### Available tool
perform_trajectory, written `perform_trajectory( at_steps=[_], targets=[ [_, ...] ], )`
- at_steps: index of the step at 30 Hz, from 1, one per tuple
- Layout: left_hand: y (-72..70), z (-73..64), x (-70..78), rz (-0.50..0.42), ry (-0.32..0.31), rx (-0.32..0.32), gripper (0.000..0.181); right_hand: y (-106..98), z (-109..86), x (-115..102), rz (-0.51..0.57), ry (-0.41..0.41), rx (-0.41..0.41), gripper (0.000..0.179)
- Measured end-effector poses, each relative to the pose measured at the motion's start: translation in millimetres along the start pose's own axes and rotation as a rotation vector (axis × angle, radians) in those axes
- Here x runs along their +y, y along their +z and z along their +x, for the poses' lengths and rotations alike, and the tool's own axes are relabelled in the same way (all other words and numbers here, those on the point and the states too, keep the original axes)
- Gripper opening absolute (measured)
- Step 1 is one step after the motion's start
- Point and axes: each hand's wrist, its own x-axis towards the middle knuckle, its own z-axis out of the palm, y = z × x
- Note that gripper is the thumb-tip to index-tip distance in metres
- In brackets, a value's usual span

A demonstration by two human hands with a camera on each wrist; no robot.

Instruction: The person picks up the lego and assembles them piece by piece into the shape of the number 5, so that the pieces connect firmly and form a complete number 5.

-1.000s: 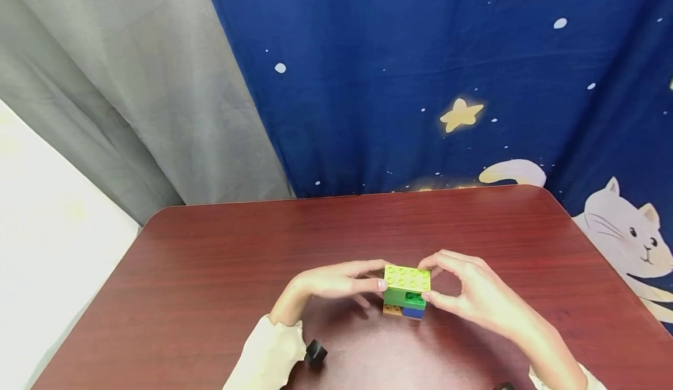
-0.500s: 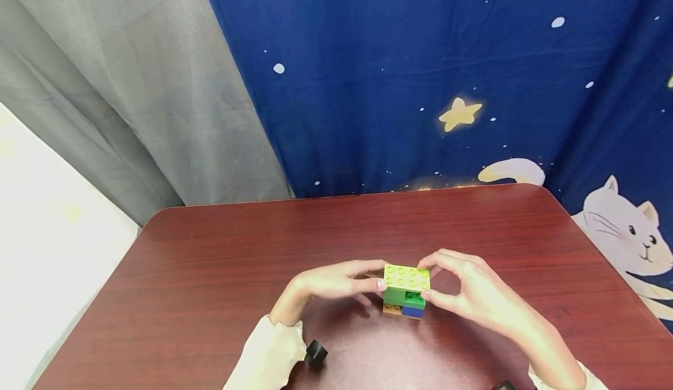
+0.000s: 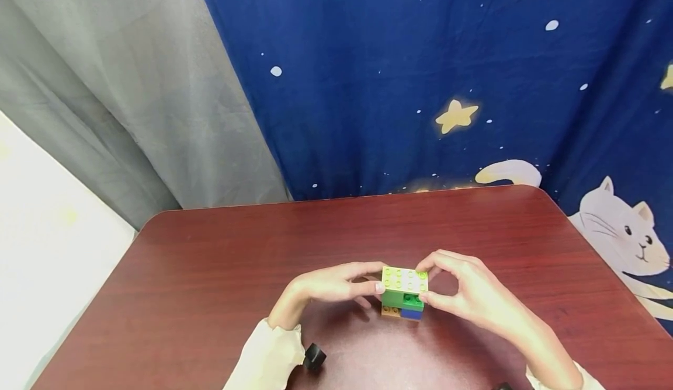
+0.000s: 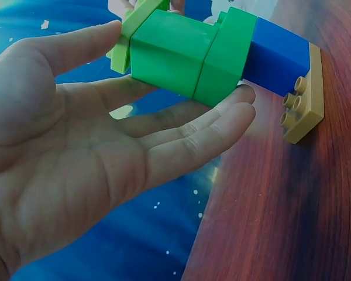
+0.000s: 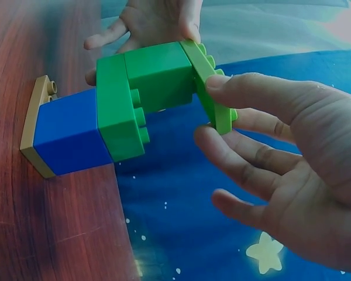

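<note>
A small stack of toy building bricks stands on the table between both hands. Its base is a tan plate [image 4: 311,105], which carries a blue brick [image 5: 70,134]. Above the blue one come a green brick [image 5: 114,105] and another green brick [image 4: 172,50], set off to one side. A thin lime-green plate [image 3: 405,280] tops the stack. My left hand [image 3: 336,284] holds the lime plate's left end by thumb and index finger, its other fingers extended alongside the green bricks. At the opposite end, my right hand [image 3: 475,293] pinches the same plate between thumb and fingers.
The reddish-brown table [image 3: 236,261] extends around the stack. A black wrist device [image 3: 315,357] sits at the left cuff. Behind the table hang a grey curtain [image 3: 147,86] and a blue star-patterned curtain [image 3: 368,115].
The head view has shifted very slightly. Both hands keep the same hold, and the stack shows no visible movement on the table.
</note>
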Motion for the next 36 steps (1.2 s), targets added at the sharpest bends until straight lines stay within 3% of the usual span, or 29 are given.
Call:
perform_trajectory(
  at_steps=[6,21,29,36],
  targets=[
    [0.6,0.0,0.1,0.065,0.016,0.002,0.034,0.6,-0.4,-0.2,0.000,0.027,-0.004,0.036],
    [0.8,0.9,-1.5,0.015,0.008,0.007,0.033,1.8,-0.9,1.2,-0.002,0.022,-0.008,0.036],
    [0.4,1.0,-1.4,0.035,0.012,0.009,0.031,0.5,0.2,-0.3,-0.003,0.008,-0.002,0.037],
    [-0.7,0.8,-1.2,0.067,0.075,-0.021,0.042,0.7,0.6,-1.4,0.008,0.000,-0.001,0.037]
  ],
)
